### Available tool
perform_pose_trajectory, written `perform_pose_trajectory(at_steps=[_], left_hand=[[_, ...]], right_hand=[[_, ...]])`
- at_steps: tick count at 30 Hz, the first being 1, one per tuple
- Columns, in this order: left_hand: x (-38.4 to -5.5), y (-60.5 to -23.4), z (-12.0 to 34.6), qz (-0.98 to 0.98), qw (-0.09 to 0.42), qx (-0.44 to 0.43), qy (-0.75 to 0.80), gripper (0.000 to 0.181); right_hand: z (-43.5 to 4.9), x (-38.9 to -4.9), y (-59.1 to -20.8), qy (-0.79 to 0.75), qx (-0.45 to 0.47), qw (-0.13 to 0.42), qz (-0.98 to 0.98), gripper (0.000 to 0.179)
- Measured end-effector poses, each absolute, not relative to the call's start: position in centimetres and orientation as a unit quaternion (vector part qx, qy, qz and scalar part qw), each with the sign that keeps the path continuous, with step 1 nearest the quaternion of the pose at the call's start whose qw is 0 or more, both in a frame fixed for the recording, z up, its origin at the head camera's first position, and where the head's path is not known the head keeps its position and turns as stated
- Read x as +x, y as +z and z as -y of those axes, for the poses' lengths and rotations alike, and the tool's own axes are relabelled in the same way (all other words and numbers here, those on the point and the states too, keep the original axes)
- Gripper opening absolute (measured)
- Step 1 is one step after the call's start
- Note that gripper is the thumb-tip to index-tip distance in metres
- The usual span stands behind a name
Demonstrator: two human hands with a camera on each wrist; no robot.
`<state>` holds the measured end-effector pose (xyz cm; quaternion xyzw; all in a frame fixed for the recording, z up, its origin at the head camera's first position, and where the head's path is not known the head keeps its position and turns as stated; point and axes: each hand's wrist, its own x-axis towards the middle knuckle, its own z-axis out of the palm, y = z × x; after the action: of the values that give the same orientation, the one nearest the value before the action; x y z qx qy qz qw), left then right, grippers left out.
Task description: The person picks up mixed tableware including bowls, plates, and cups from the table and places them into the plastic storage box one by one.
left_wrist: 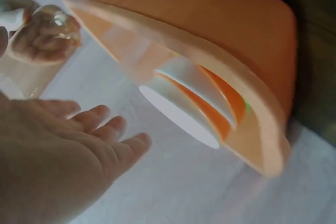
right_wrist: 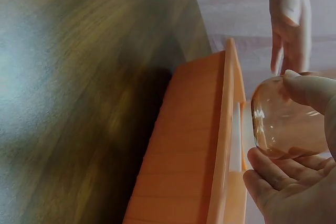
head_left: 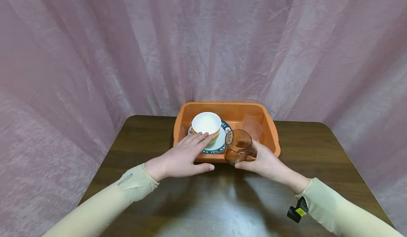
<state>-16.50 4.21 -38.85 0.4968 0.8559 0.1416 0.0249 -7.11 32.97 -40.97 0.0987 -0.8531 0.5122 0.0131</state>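
Note:
My right hand [head_left: 265, 161] grips an amber glass cup [head_left: 236, 146] above the front rim of an orange plastic tub [head_left: 222, 105]. In the right wrist view, the thumb and fingers go round the glass [right_wrist: 289, 121]. My left hand [head_left: 186, 157] stretches out flat, palm down, over the tub's front left, fingers straight and holding nothing. Its fingertips overlap the stacked white bowls [head_left: 206, 122] in the head view; the left wrist view shows them apart from the bowls [left_wrist: 176, 111]. Under the bowls lies a white plate with a dark green lettered rim [head_left: 226, 127].
A clear, see-through cup [head_left: 252, 128] lies in the right part of the tub. The tub stands at the back of a dark wooden table [head_left: 152, 134], close to a pink curtain [head_left: 203, 46]. A small black device [head_left: 298, 210] hangs at the right wrist.

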Motion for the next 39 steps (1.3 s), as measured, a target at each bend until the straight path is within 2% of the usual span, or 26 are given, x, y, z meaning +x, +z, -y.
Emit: perform_pose_trajectory(at_steps=[4,7,14,20,30,39], left_hand=[[-16.6,-38.1,-5.9,-0.843,0.079,0.476,0.237,0.099],[-16.5,-37.7,-7.2,-0.833,0.096,0.464,0.285,0.102],[-16.5,-37.4,-9.0,-0.825,0.077,0.453,0.328,0.099],[-16.5,-37.7,-9.7,-0.816,0.07,0.458,0.345,0.087],[-16.6,-38.0,-10.2,-0.795,0.093,0.464,0.378,0.072],[-16.7,-37.8,-10.9,-0.781,0.131,0.455,0.408,0.073]], right_hand=[[-32.6,-7.3,-41.1,0.51,0.104,0.013,0.854,0.069],[-32.4,-7.4,-41.1,0.503,0.107,0.012,0.858,0.068],[-32.0,-7.5,-41.0,0.511,0.121,0.008,0.851,0.065],[-31.8,-7.5,-40.9,0.513,0.12,-0.007,0.85,0.064],[-31.8,-7.4,-40.9,0.501,0.121,-0.001,0.857,0.063],[-32.9,-6.6,-40.9,0.492,0.121,-0.003,0.862,0.076]])
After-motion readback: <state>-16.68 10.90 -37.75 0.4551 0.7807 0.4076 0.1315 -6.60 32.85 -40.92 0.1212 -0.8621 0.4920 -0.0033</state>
